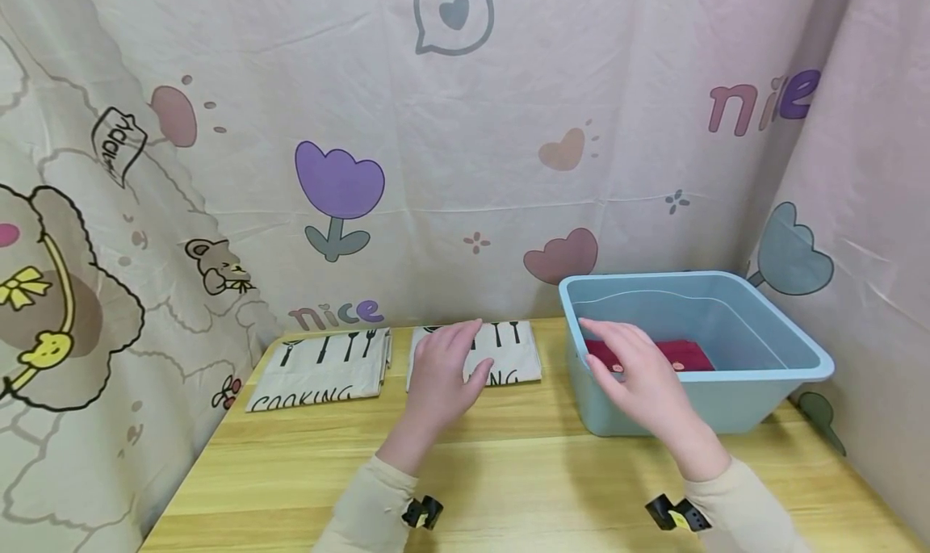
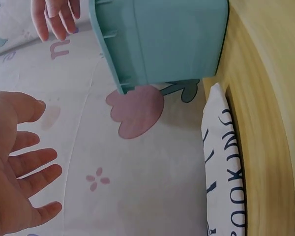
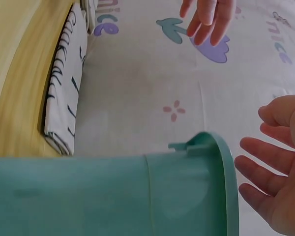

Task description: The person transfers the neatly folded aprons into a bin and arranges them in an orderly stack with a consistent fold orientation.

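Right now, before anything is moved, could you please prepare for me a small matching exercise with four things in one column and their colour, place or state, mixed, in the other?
Column one
1. bin
2. left hand
3. dark red fabric
4. white cloth at the far left

Column two
A. lying inside a container
B. folded, printed with black utensils
C. light blue
D. holding nothing, fingers apart

Right pairs: 1-C, 2-D, 3-A, 4-B
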Action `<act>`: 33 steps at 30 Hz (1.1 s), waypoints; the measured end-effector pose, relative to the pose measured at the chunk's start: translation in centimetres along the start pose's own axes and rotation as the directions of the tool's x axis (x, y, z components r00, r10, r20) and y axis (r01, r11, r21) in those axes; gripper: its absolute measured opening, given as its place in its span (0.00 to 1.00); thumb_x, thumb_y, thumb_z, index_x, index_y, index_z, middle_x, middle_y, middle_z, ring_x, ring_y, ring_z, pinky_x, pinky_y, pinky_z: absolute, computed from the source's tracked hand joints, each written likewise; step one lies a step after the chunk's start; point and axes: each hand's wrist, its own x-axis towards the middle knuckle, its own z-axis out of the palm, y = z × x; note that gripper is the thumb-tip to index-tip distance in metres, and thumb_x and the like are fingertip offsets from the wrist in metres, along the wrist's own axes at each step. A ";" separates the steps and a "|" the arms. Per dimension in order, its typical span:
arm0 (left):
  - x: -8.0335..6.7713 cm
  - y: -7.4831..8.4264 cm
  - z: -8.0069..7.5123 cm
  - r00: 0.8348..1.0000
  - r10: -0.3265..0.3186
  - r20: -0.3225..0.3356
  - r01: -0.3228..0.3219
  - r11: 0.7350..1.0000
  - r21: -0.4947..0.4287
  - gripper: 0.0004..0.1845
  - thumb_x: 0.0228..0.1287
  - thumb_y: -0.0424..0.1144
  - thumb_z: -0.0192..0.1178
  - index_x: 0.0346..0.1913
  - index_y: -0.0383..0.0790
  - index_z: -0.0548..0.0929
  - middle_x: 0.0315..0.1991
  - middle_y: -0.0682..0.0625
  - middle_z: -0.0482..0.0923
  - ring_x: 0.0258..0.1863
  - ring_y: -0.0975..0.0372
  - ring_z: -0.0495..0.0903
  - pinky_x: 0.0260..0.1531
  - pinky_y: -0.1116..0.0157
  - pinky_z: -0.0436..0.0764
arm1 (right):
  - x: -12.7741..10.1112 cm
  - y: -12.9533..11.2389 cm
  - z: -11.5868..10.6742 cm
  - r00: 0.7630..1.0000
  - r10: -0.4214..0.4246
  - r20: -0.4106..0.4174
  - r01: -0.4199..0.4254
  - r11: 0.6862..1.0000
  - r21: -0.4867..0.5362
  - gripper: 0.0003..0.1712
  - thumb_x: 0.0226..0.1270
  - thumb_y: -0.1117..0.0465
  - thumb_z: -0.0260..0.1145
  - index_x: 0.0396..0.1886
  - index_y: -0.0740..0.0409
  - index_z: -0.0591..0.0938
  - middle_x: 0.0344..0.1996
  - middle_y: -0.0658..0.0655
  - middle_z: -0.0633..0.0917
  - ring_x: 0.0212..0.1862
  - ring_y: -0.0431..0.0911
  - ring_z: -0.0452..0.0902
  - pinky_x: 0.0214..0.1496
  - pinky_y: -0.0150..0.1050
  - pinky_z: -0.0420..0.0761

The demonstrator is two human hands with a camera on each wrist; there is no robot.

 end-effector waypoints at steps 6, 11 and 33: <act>-0.2 -0.7 -0.6 0.999 -0.044 -0.023 0.043 0.999 -0.031 0.28 0.59 0.39 0.70 0.62 0.35 0.77 0.56 0.44 0.80 0.57 0.49 0.76 0.58 0.45 0.71 | 0.4 -0.7 0.9 1.000 -0.019 -0.019 0.019 0.999 0.032 0.30 0.55 0.69 0.74 0.60 0.63 0.79 0.54 0.58 0.83 0.57 0.55 0.75 0.55 0.52 0.77; -0.3 -1.2 -1.0 0.993 -0.111 -0.036 0.106 0.987 -0.118 0.29 0.59 0.39 0.70 0.63 0.35 0.77 0.57 0.42 0.80 0.58 0.49 0.76 0.58 0.44 0.72 | 0.7 -1.3 1.9 0.997 -0.050 -0.051 0.054 0.995 0.078 0.30 0.55 0.71 0.72 0.61 0.62 0.79 0.55 0.58 0.82 0.57 0.55 0.76 0.57 0.50 0.74; -1.6 -2.8 -1.5 0.884 -0.464 0.059 0.451 0.811 -0.374 0.27 0.65 0.38 0.66 0.65 0.36 0.75 0.58 0.43 0.79 0.58 0.50 0.76 0.61 0.48 0.70 | -0.1 -3.5 8.3 0.997 0.081 -0.005 -0.077 0.967 0.245 0.30 0.61 0.68 0.71 0.64 0.60 0.77 0.59 0.58 0.80 0.58 0.53 0.76 0.57 0.52 0.78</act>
